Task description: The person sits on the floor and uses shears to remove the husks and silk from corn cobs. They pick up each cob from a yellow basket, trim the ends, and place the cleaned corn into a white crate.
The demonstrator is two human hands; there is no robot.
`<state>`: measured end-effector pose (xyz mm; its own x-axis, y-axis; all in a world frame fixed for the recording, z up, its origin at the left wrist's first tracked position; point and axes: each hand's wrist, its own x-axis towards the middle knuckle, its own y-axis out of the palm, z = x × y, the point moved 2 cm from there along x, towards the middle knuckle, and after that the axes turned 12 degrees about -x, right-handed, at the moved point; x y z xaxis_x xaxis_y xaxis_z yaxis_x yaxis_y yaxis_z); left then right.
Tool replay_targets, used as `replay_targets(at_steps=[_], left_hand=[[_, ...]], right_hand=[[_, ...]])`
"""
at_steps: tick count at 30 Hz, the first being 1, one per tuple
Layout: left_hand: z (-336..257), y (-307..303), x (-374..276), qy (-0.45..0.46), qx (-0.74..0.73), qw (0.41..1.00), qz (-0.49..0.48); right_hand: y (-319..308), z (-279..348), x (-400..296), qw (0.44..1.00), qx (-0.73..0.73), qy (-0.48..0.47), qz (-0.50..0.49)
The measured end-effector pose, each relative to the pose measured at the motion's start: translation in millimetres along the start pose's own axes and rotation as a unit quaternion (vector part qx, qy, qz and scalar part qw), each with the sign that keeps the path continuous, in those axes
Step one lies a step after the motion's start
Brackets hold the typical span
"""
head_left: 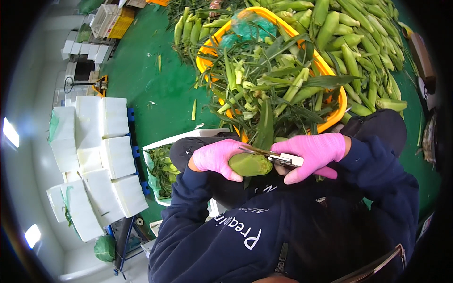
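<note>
My left hand (217, 158), in a pink glove, holds an ear of corn (249, 165) in its green husk, with the cut end facing right. Hand shears (289, 160) with a white handle are gripped in my right hand (313, 152), also gloved in pink. Their blades lie along the upper right edge of the ear, close to its cut end. Just beyond both hands stands an orange plastic basket (339, 112), heaped with cut corn leaves and stalk pieces (247, 85). A crumpled green plastic bag (253, 26) sits at its far end.
Husked-in corn ears (354, 46) form a large pile at the right. A white foam box (208, 132) holding corn and leaves is by my left knee. Stacked foam boxes (115, 157) and a pallet jack (100, 86) stand left on the green floor (141, 70). Another person's hand (214, 7) shows at the top.
</note>
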<state>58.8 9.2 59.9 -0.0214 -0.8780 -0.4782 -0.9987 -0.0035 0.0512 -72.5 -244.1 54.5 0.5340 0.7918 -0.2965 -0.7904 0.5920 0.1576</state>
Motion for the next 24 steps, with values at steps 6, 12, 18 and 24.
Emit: replay_targets(at_steps=[6, 12, 18, 24], left_hand=[[-7.3, 5.5, 7.1, 0.078, -0.118, 0.97, -0.2], [-15.6, 15.5, 23.8, 0.226, 0.282, 0.823, -0.439], [-8.1, 30.5, 34.6, 0.23, 0.401, 0.711, -0.53], [-1.6, 65.1, 82.4, 0.255, 0.047, 0.775, -0.577]], right_hand=[[-7.3, 5.9, -4.6, 0.96, 0.155, -0.099, -0.212], [-7.3, 11.0, -4.1, 0.913, 0.235, -0.127, -0.309], [-3.2, 12.4, 0.1, 0.899, 0.23, -0.125, -0.353], [4.8, 20.4, -6.1, 0.866, 0.178, -0.229, -0.407]])
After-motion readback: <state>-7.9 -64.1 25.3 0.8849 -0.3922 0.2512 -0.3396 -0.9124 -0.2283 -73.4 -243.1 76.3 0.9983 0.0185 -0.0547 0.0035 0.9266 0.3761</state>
